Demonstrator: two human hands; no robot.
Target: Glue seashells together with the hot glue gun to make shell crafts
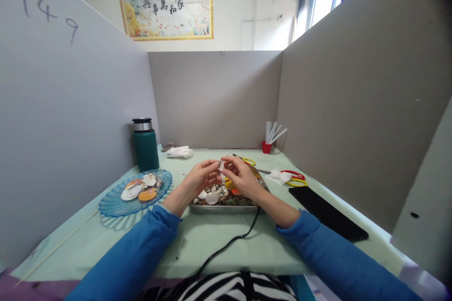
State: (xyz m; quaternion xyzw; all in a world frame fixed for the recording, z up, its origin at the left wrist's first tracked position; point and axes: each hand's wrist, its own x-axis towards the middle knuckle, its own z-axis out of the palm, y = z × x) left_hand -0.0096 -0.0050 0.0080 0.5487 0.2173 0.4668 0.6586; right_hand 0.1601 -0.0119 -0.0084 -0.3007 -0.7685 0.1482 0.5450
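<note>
Above the metal tray point(219, 209) of shells, left hand point(198, 179) and right hand point(244, 178) are pinching one small pale shell point(221, 165) between them, each grip narrow on an edge, holding it clear of the heap, seemingly for inspection.

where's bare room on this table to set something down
Bare table runs along the near edge before the tray, crossed only by the black cable. Another patch lies at the back, between white cloth and yellow scissors. Crowded: tray to red scissors, and where left hand and right hand pinch a shell.
</note>
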